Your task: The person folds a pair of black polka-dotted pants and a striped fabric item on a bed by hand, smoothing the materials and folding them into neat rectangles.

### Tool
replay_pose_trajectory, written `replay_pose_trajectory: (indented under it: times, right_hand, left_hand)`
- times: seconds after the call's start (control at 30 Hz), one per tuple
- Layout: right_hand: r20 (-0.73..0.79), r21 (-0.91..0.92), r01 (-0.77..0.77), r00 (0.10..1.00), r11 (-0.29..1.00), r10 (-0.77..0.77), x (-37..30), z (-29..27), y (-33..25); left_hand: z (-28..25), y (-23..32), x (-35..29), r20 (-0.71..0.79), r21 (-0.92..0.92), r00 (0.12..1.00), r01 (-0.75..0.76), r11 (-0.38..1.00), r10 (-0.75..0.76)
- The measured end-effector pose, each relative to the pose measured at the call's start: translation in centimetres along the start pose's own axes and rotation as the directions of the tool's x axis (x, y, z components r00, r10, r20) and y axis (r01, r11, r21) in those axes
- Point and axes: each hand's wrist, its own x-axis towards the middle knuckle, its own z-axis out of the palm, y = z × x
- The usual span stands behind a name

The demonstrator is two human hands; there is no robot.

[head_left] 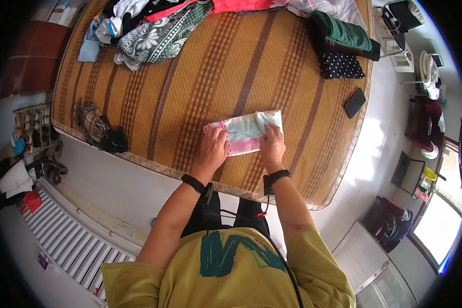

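Observation:
A neatly folded cloth (245, 131) in pink, white and pale green lies near the front edge of the woven mat on the bed. At its left end, my left hand (214, 149) grips the pink patterned edge with bent fingers. My right hand (273, 146) holds the right part of the cloth, its fingers curled onto the top. Both palms face down, and the undersides of the fingers are hidden. Dark bands circle both my wrists.
Piled clothes (149, 38) lie at the far left of the mat (190, 87). Folded garments (341, 38) are stacked far right, with a dark flat object (354, 103) nearer. A plaid cloth (91, 123) and a black bundle (114, 140) rest at the left edge. A white radiator (77, 236) stands lower left.

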Motion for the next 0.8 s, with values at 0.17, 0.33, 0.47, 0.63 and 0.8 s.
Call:
replay_pose_trajectory:
  times: [0.17, 0.33, 0.47, 0.63, 0.8]
  right_hand:
    - [0.29, 0.821, -0.463, 0.843, 0.336, 0.453, 0.2, -1.8, 3.9]
    - [-0.134, 0.485, -0.024, 0.986, 0.874, 0.102, 0.1, -4.2, 2.5]
    - [0.005, 0.399, -0.004, 1.0, 0.917, 0.002, -0.9, -3.1, -0.5]
    - [0.02, 0.177, 0.147, 0.988, 0.973, -0.153, -1.6, -0.9, -1.6]
    - [0.059, 0.166, 0.181, 0.979, 0.969, -0.193, -1.7, 0.3, -1.7]
  left_hand:
    - [-0.1, -0.2, 0.0, 0.018, -0.012, 1.0, 0.003, 1.0, -0.002]
    - [0.1, -0.1, 0.2, 0.018, 0.044, 0.999, 0.026, 0.999, -0.027]
    - [0.3, -0.2, 0.2, 0.02, 0.049, 1.0, 0.017, 0.999, -0.018]
    - [0.7, -0.6, 0.2, 0.026, 0.053, 0.999, 0.02, 0.998, -0.021]
    - [0.2, -0.7, 0.3, 0.038, 0.062, 0.999, 0.008, 0.998, -0.011]
